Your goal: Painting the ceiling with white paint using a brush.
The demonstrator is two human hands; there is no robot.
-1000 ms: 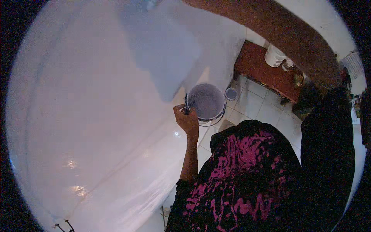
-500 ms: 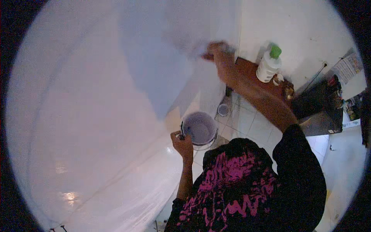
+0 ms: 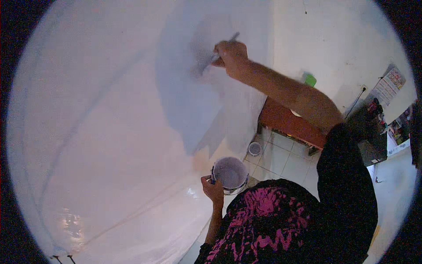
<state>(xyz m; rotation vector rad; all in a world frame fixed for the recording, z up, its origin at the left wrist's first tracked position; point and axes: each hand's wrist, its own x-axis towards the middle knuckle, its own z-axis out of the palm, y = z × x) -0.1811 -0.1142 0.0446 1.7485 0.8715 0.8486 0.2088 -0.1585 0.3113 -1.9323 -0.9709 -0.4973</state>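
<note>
My right hand (image 3: 231, 53) is raised in front of the pale wall (image 3: 123, 132), closed around the handle of a paintbrush (image 3: 215, 57). The brush slants down to the left, and its blurred bristle end is at or very close to the wall, over a darker bluish-grey area. Lower down, my left hand (image 3: 212, 190) grips the left rim of a round bucket (image 3: 230, 176) with a greyish-lavender inside. Something dark shows at the rim beside my left thumb, too small to make out.
A small pail (image 3: 254, 148) stands on the tiled floor (image 3: 281, 154). Right of it is a low reddish-brown table (image 3: 290, 123); a bottle with a green cap (image 3: 310, 80) is mostly hidden behind my right forearm. Farther right are a dark cabinet (image 3: 373, 143) and a paper sheet (image 3: 390, 86) on the wall.
My right hand with the paintbrush has moved left and slightly up across the wall. The bucket and my left hand appear lower in view, and my forearm now covers most of the bottle.
</note>
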